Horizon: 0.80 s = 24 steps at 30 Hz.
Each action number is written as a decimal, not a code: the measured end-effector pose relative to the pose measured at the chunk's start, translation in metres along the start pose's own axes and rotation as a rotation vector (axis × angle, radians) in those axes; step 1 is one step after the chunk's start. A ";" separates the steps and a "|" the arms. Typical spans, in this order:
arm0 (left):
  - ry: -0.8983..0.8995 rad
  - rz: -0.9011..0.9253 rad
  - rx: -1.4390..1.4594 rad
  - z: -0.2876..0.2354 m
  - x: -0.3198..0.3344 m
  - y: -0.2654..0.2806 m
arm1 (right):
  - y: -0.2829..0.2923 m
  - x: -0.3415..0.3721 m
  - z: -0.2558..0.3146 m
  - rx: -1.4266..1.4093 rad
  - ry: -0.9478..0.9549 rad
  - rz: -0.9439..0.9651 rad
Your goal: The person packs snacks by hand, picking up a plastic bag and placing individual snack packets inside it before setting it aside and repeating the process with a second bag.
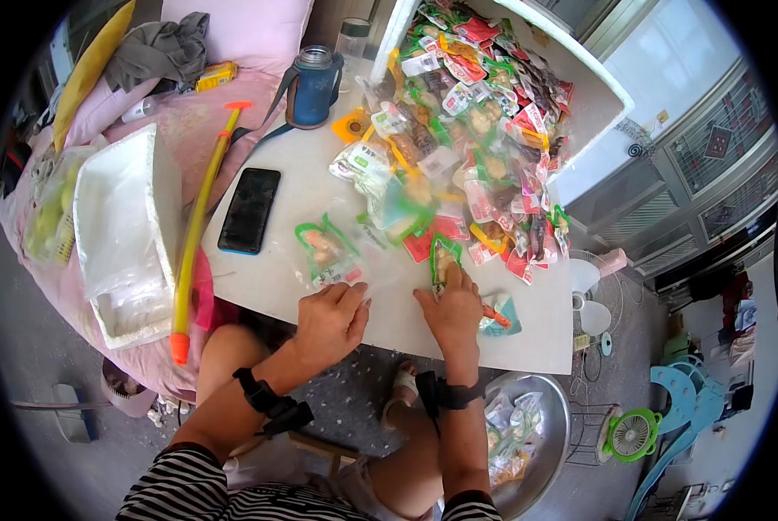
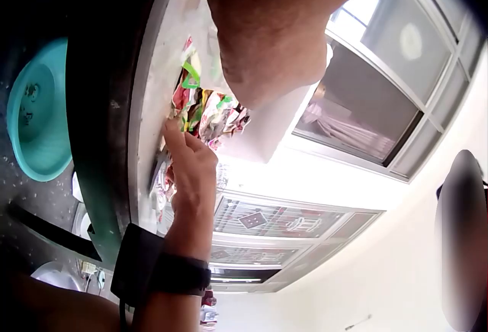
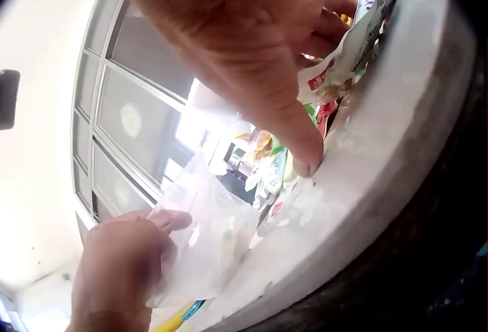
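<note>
In the head view my left hand [image 1: 330,323] pinches the edge of a clear plastic bag [image 1: 376,282] near the table's front edge; the right wrist view shows that bag [image 3: 210,229] raised between thumb and fingers of the left hand [image 3: 122,271]. Beyond it lies a green-edged packet [image 1: 324,247]. My right hand [image 1: 454,317] has its fingers on a small green-edged packet [image 1: 444,256], at the near side of a large heap of packets [image 1: 493,174]. Just right of that hand sits a pale blue packet with an orange piece [image 1: 500,314].
A black phone [image 1: 249,210], a blue bottle [image 1: 311,91] and a white foam box [image 1: 615,91] stand or lie on the table [image 1: 537,339]. To the left are a yellow tube [image 1: 200,217] and a foam tray [image 1: 128,243]. Below right, a metal basin [image 1: 545,434] holds packets.
</note>
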<state>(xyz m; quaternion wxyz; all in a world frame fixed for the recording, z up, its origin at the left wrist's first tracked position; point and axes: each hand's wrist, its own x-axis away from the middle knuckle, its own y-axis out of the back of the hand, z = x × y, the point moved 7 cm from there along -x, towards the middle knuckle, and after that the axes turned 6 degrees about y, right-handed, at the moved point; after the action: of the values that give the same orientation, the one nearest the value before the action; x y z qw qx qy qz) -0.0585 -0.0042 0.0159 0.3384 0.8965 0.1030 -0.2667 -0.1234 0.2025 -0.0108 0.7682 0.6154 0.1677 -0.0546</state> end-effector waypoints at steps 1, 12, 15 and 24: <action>-0.002 0.009 -0.006 -0.001 0.000 -0.003 | -0.001 -0.002 -0.007 -0.005 -0.020 -0.003; -0.045 -0.043 0.001 -0.007 -0.002 0.004 | 0.047 0.037 -0.003 -1.369 -0.198 0.389; -0.047 -0.044 -0.001 -0.007 -0.002 0.004 | 0.047 0.042 0.019 -1.171 -0.158 0.440; -0.088 -0.063 -0.049 -0.003 -0.005 0.007 | 0.015 0.039 0.025 -1.297 -0.253 0.397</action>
<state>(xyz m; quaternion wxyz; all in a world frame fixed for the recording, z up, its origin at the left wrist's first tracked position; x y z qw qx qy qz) -0.0590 -0.0077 0.0249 0.3560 0.8716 0.1227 -0.3138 -0.0780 0.1871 -0.0047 0.9903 0.0397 -0.0405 0.1270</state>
